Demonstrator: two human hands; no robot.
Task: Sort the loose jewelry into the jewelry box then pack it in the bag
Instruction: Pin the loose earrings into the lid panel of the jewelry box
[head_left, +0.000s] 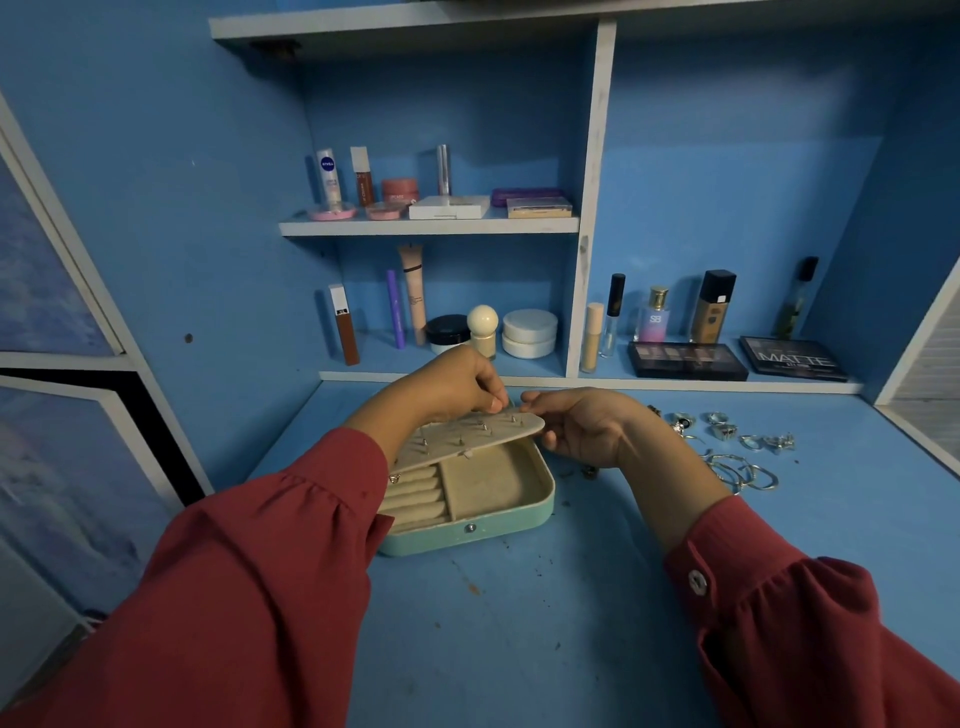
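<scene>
Both your hands, left and right, pinch the stiff, light earring panel at mid-frame; grip its edges, sparing the studs.

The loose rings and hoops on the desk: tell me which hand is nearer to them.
Right. The right hand holds the earring panel's tip, just left of the loose rings and hoops. The left hand pinches at the panel's top, farther left above the jewelry box.

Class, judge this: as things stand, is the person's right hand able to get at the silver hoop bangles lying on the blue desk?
Probably yes: the silver hoop bangles lie uncovered just right of the right hand, but it must first release the beige earring panel.
</scene>
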